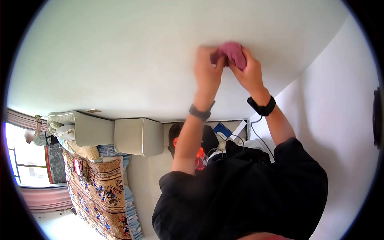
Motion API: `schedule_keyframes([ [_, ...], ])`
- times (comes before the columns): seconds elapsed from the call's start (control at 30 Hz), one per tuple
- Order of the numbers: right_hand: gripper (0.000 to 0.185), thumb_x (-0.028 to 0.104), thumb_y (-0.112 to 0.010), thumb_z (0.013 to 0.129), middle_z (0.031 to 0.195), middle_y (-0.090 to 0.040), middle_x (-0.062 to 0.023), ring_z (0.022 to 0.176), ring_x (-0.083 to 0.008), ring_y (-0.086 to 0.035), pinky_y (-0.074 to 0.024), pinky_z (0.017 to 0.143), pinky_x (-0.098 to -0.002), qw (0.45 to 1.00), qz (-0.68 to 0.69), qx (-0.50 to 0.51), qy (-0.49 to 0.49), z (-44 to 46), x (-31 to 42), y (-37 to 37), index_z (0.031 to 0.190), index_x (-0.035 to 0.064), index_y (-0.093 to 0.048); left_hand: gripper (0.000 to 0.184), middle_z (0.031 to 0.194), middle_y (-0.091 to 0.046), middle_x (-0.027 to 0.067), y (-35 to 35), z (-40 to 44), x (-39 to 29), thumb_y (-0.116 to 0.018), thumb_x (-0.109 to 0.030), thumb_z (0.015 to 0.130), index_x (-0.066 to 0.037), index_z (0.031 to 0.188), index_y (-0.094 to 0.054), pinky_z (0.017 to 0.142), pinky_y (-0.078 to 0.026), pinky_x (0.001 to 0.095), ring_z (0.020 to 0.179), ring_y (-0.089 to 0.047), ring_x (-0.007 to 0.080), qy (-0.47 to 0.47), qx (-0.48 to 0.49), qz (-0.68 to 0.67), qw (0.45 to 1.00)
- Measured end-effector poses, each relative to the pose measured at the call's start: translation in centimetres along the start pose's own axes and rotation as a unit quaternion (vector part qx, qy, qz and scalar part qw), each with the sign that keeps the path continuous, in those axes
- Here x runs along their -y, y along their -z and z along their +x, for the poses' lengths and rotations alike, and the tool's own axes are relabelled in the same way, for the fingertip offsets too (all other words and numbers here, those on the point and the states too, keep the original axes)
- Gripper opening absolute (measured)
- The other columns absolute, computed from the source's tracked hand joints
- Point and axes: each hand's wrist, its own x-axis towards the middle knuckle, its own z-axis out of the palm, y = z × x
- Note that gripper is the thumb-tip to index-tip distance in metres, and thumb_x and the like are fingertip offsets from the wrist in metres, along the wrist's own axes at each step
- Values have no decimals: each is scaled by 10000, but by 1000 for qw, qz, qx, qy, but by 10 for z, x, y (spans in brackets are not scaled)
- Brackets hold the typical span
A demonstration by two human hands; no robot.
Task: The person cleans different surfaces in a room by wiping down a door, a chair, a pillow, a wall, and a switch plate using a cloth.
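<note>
A pink cloth (233, 52), bunched up, is between my two hands in front of the pale wall (132, 60). My left hand (208, 68) grips its left side, slightly blurred, with the thumb against the folds. On the other side my right hand (249, 73) is closed round the cloth's right edge, fingers wrapped over it. The cloth appears to be against the wall, though the contact itself is hidden. Each wrist wears a black band, and a cable (261, 138) runs down from the right one.
At left, a bed with a patterned cover (96, 188) stands beside a cream headboard (94, 128) and bedside cabinet (138, 136). Another person (40, 138) is near the window. A blue box (222, 131) and dark bags lie on the floor below my arms. A side wall (332, 120) rises at right.
</note>
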Motion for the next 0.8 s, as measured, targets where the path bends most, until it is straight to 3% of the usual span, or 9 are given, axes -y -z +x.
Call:
schedule_keyframes([
  [0.27, 315, 150, -739, 781, 821, -666, -165, 745, -391, -643, -513, 611, -434, 991, -68, 90, -74, -94, -57, -24, 1020, 80, -546, 218, 965, -571, 103, -12, -99, 63, -657, -8, 803, -69, 986, -554, 689, -514, 372, 825, -637, 279, 126, 82, 67, 986],
  [0.47, 292, 150, -719, 804, 794, -659, -181, 729, -397, -643, -511, 600, -435, 992, -60, 94, -65, -91, -63, -22, 1028, 69, -550, 238, 967, -574, 104, -16, -100, 69, -664, 7, 792, -66, 991, -557, 685, -515, 371, 800, -648, 259, 138, 93, 73, 983],
  [0.57, 317, 141, -716, 804, 804, -665, -184, 740, -396, -650, -523, 612, -423, 997, -50, 42, -44, -61, -43, -6, 1072, 63, -565, 263, 955, -574, 101, -18, -66, 38, -673, 33, 776, -62, 996, -566, 668, -521, 364, 776, -652, 242, 38, 47, 48, 997],
  [0.7, 349, 107, -706, 797, 828, -672, -189, 758, -397, -660, -542, 641, -395, 999, -33, -32, 18, -4, -16, 28, 1117, 55, -575, 229, 935, -575, 86, -32, -10, -10, -711, -34, 816, -65, 1003, -584, 588, -508, 331, 711, -645, 232, -38, 2, 0, 999],
  [0.8, 317, 80, -680, 815, 830, -683, -169, 709, -333, -684, -540, 632, -359, 996, -4, -85, 24, 32, 1, 60, 1109, 37, -569, 226, 939, -571, 78, -49, 25, -48, -721, -52, 812, -68, 992, -586, 573, -499, 322, 686, -628, 222, -74, -11, -39, 996],
])
